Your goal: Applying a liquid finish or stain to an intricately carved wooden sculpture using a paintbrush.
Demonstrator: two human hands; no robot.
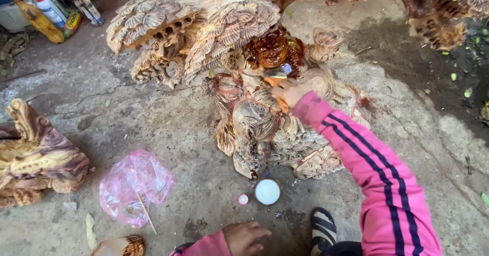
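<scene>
1. Left hand (245, 238) rests low near the body, fingers loosely curled, holding nothing.
2. Just beyond it, a white lid (267, 192) and small cap (243, 200) sit on the concrete floor (153, 118); a pink bag (133, 185) lies to the left.
3. Right hand (291, 92) is the farther one, fingers clamped on a brush (277, 83) that points up and away.
4. The brush tip touches the glossy brown part (272, 49) of the wood carving (265, 113).
5. Bottles (51, 11) stand far off to the left.

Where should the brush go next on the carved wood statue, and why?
Probably downward from the shiny dark head. The right hand holds the brush just below it, and the carving underneath looks pale and dull, so that part seems uncoated. The left hand rests near the white lid.
</scene>
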